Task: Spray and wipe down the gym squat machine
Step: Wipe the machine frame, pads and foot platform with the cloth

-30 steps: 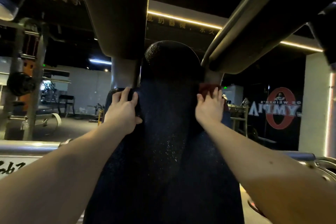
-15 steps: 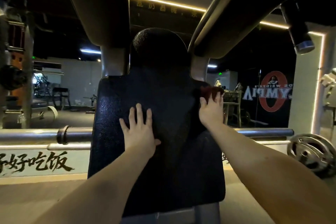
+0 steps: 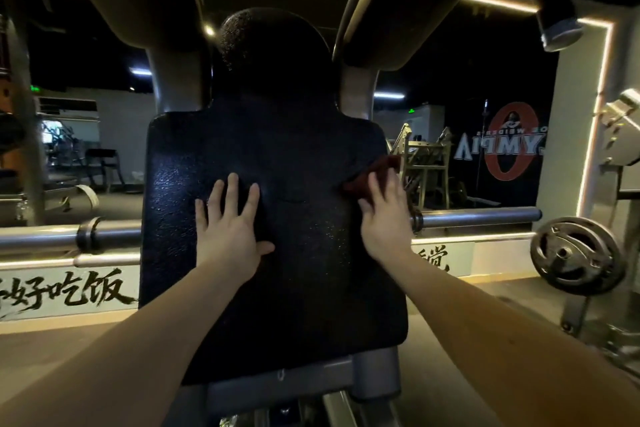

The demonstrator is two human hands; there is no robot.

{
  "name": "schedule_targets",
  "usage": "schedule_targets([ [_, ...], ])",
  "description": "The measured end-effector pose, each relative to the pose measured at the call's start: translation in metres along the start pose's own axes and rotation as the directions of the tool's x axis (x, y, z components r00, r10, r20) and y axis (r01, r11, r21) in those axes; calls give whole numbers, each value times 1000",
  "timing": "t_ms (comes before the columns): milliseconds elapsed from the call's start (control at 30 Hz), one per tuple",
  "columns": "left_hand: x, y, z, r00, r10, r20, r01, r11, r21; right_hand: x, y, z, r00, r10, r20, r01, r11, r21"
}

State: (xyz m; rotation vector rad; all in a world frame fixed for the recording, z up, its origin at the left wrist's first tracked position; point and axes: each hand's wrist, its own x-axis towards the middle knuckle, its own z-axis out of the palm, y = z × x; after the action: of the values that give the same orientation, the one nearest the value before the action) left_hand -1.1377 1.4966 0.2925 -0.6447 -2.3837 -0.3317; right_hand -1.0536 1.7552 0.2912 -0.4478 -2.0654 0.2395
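The squat machine's black back pad (image 3: 284, 288) fills the middle of the head view, with a rounded head pad (image 3: 273, 55) above it. Fine wet speckles show on the pad. My left hand (image 3: 228, 232) lies flat on the pad with fingers spread. My right hand (image 3: 384, 218) presses a dark red cloth (image 3: 374, 170) against the pad's right side; the cloth sticks out above my fingers. No spray bottle is in view.
Two thick shoulder pads (image 3: 138, 10) slope down overhead on both sides. A steel bar (image 3: 104, 236) runs across behind the pad. A weight plate (image 3: 575, 253) hangs at the right. A black handle grip (image 3: 554, 21) hangs at the upper right. Other gym machines stand far behind.
Both hands have slid down the pad from its upper shoulders to its middle. The right hand has carried the red cloth down along the right side. My view has pulled back.
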Motion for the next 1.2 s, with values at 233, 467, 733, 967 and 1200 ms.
schedule_targets([
  [233,-2,-7,4,1000,12,14,-12,999,32,-38,-82,43,999,16,-33,-14,998,56],
  [467,-59,-8,12,998,-58,32,57,998,31,-57,-44,25,940,-327,101,331,943,-28],
  [733,-77,-24,27,995,-49,88,45,998,44,-46,-56,24,974,213,-70,-208,975,82],
  [967,-81,-28,36,1000,-24,2,24,999,24,-119,-63,56,924,-377,60,374,926,46],
  [1200,-82,-30,38,1000,-1,-22,1,1000,3,-84,19,20,999,16,-45,-11,994,110],
])
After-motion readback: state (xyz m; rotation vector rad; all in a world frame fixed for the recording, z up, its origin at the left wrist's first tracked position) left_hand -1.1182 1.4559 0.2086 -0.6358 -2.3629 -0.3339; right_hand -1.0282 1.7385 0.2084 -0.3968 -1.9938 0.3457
